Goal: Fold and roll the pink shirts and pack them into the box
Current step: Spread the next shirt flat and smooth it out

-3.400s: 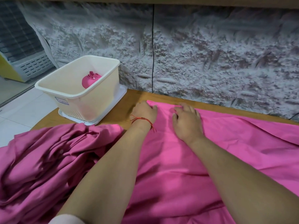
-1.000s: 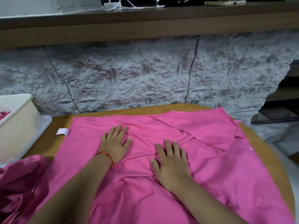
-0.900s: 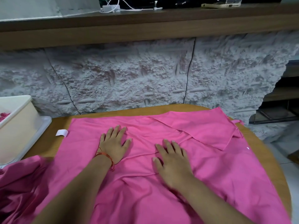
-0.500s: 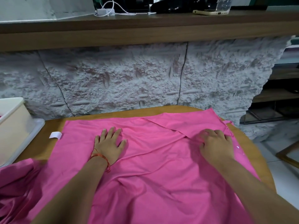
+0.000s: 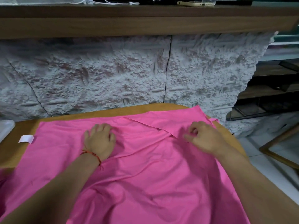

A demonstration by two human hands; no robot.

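Note:
A pink shirt point(image 5: 145, 167) lies spread over the round wooden table point(image 5: 97, 113), one sleeve point(image 5: 169, 122) folded inward at the far right. My left hand point(image 5: 99, 139), with a red thread bracelet at the wrist, rests on the shirt near its far edge, fingers bent down onto the cloth. My right hand point(image 5: 203, 136) hovers on the folded sleeve with loosely curled fingers; no cloth shows between them. Only a corner of the box's clear tray point(image 5: 5, 128) appears at the left edge; the box itself is out of frame.
A white label point(image 5: 25, 139) sticks out at the shirt's left edge. More pink cloth point(image 5: 2, 175) lies at the lower left. Behind the table stands a rough grey wall under a wooden shelf point(image 5: 145, 21). A wooden frame point(image 5: 275, 151) lies on the floor to the right.
My right hand slid from the shirt's middle to the folded sleeve at the right. My left hand's fingers went from flat to bent. The view swung right, so the box left the frame.

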